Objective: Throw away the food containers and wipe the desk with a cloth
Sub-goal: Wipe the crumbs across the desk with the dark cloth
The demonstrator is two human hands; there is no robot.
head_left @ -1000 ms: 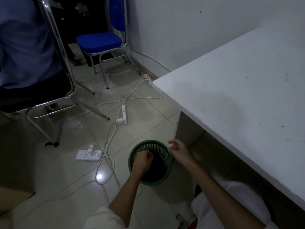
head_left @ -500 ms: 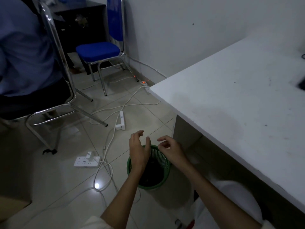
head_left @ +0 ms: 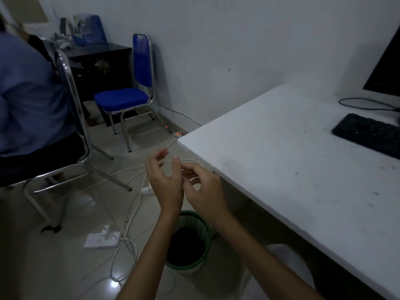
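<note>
Both hands have risen clear of the round green mesh wastebasket (head_left: pixel 190 239); left hand (head_left: pixel 166 185) and right hand (head_left: pixel 205 191) loosely curled, empty; basket interior dark, contents indistinguishable; basket on floor beside smudged white rectangular desk (head_left: pixel 303 169).

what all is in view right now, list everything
desk: 1, white, right side, speckled with marks
keyboard: 1, black, on the desk at far right
monitor: 1, dark, cut off at the right edge
bin: 1, green mesh, on the floor by the desk, below the hands
blue chair: 1, blue seat and back, against the far wall
chrome chair: 1, at left, a person in a blue shirt sitting on it
power strip: 1, white, on the floor left of the bin
cabinet: 1, black, far left corner
left hand: empty, fingers spread
right hand: empty, fingers curled
</note>
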